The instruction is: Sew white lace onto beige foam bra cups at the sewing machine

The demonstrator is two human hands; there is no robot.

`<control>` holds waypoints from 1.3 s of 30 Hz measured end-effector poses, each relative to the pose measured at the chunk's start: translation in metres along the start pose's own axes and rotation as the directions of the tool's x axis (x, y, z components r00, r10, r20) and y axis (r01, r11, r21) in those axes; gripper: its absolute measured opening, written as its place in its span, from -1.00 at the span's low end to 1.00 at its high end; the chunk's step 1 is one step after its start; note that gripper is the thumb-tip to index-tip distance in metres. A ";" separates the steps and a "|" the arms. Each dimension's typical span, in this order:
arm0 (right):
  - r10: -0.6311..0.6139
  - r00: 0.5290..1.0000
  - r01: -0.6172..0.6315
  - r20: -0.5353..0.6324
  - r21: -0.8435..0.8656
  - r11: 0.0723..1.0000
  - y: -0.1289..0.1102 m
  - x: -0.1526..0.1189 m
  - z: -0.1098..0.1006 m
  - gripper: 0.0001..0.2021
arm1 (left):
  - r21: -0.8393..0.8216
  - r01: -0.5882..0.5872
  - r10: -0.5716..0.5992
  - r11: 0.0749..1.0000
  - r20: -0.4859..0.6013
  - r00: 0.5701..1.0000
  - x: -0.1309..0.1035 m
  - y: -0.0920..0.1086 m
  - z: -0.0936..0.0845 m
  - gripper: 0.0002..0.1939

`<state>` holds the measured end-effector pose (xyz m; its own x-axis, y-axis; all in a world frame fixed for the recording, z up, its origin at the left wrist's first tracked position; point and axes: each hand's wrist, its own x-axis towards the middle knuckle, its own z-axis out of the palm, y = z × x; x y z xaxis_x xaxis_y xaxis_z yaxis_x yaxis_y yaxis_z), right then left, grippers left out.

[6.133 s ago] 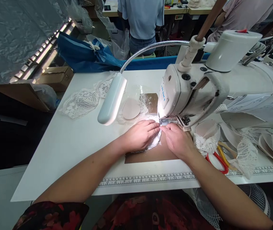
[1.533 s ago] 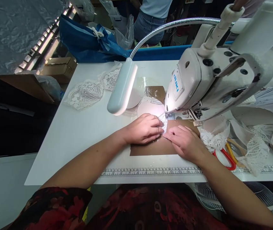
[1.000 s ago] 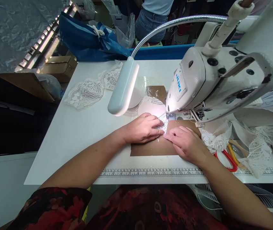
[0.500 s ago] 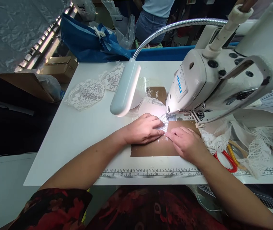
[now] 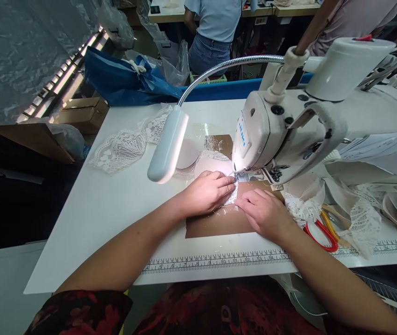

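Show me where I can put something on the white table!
A big bare patch of white table lies between the flat lace, left forearm and left edge; a smaller one between lamp head, blue fabric and sewing machine. It's crowded around the left hand, right hand, bunched lace and red handle.

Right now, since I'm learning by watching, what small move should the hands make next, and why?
Probably ease the white lace slightly forward under the sewing machine: the left hand rests on it right by the machine, the right hand is at its near end, and that end lies short of the machine.
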<state>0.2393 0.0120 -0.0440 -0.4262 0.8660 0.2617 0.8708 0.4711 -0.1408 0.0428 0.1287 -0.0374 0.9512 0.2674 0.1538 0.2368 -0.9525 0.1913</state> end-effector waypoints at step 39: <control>0.274 0.962 -0.274 -0.009 -0.034 0.961 0.005 0.009 0.003 -0.64 | 0.124 0.140 -0.138 0.982 -0.021 0.990 0.004 -0.009 -0.006 -0.55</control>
<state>0.2388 0.0226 -0.0447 -0.1687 0.9604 0.2215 0.9621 0.2093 -0.1749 0.0437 0.1391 -0.0325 0.9050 0.3995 0.1460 0.3901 -0.9164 0.0897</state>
